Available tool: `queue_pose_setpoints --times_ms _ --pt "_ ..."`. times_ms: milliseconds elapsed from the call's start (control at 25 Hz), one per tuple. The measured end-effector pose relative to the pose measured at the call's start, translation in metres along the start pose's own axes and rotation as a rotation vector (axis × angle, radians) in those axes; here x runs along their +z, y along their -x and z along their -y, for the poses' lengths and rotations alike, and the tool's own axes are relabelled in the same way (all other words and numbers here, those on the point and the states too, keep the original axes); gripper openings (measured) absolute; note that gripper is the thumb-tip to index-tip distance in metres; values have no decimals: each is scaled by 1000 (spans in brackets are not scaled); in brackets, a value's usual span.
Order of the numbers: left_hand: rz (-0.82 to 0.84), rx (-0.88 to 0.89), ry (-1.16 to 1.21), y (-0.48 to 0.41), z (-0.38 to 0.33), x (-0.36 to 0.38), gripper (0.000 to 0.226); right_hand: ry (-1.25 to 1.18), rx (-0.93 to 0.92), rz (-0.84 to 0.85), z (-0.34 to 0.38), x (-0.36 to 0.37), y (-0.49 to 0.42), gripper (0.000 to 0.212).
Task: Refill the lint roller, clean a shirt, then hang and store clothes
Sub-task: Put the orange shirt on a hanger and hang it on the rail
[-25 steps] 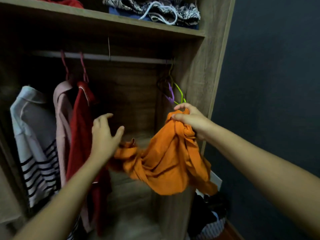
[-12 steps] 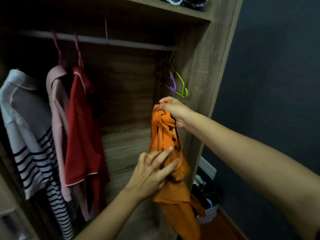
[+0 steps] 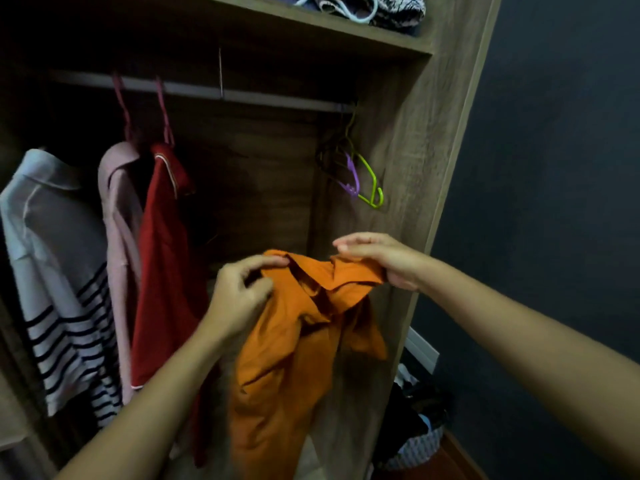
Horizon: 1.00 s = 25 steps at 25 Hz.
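Your left hand (image 3: 239,296) grips the orange shirt (image 3: 294,358) at the left end of its collar, fingers curled over the fabric edge. Your right hand (image 3: 384,259) pinches the right end of the collar, thumb under, fingers on top. The shirt is stretched between both hands at the top and hangs straight down below them, bunched and creased, lower part blurred. You hold it in front of the open wardrobe (image 3: 433,168), just left of its right side panel. On the rail (image 3: 242,95) to the left hang a red shirt (image 3: 166,271), a pink shirt (image 3: 117,237) beside it, and a grey striped shirt (image 3: 52,278) furthest left. Empty hangers, purple (image 3: 351,174) and green (image 3: 372,183), hang at the rail's right end, above your right hand and apart from it. Folded clothes (image 3: 363,8) sit on the top shelf. A basket (image 3: 415,445) stands on the floor, lower right.
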<state>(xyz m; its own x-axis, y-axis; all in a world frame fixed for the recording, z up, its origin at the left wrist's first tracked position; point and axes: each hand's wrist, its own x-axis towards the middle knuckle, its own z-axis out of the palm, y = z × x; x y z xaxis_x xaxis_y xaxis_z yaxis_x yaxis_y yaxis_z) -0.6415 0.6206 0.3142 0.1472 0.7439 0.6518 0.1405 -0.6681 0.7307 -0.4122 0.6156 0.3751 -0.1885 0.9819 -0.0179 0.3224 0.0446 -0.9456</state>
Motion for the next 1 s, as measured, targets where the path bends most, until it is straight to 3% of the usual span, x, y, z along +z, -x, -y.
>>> queue_pose_setpoints --times_ms 40,120,200,280,320,520,600,680,760,840,1000 --pt "31 -88 99 -8 -4 -4 25 161 26 112 -2 -3 2 41" --pt "23 -117 -48 -20 -3 -11 7 642 17 254 -10 -1 3 67" --pt "50 -114 -256 -27 5 -15 13 887 -100 188 -19 4 -1 53" --pt "95 -137 -257 -30 9 -16 26 890 -201 79 -21 3 -3 18" --pt "92 -159 -258 -32 10 -17 27 898 -208 47 -20 0 -4 12" --pt "73 -129 -428 -50 16 -28 9 953 -158 80 -9 -31 1 19" --pt "66 -205 -321 -61 13 -27 15 752 -148 101 0 -39 8 23" --pt "77 -269 -236 -67 6 -23 19 549 -122 152 7 -42 17 14" --pt "178 -226 -356 -69 -2 -21 18 477 -104 190 11 -41 23 10" --pt "263 -167 -463 -72 -10 -24 26 480 -122 109 11 -39 24 22" --pt "458 -178 -344 -77 -16 -38 31 464 -137 -238 14 -46 14 34"
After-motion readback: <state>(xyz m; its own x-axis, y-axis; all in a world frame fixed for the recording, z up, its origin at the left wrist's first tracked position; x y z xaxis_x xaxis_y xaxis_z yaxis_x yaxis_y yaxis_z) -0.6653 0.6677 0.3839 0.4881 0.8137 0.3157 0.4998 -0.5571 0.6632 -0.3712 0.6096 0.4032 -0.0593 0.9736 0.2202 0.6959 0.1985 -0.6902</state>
